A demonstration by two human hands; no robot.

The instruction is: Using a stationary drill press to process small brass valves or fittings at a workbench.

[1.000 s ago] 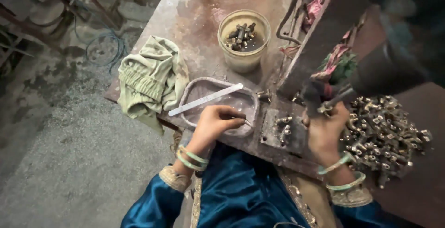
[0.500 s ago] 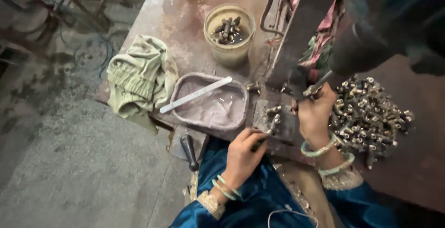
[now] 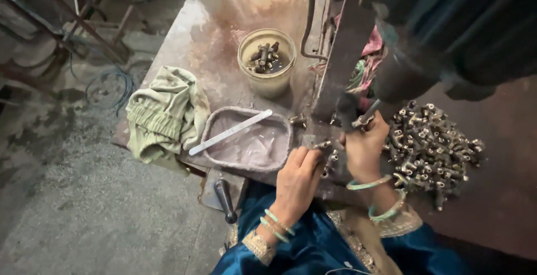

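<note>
Head view, only one. Change against the earlier frames: the left hand was in the grey tray a second ago; it is now seen at lower centre, just right of the tray, with a small brass fitting pinched at the fingertips. That fitting is held against the dark metal fixture at the foot of the machine. Judged from this: a fresh piece has been picked up and is being presented to the fixture.

The right hand is seen right of centre, closed around a short metal lever; its place has hardly shifted across the frames. Green bangles are worn on both wrists.

Fitting: small, brass-coloured, short and stubby, dull with grime; thread detail too small to tell. A large heap of like fittings lies at right of frame, just beside the right hand. More of them stand in oily liquid in the round yellowish tub at upper centre.

The tray holds milky liquid, with a flat pale strip laid across its rim. A crumpled green cloth lies left of it. A dark-handled tool rests below the tray.
</note>
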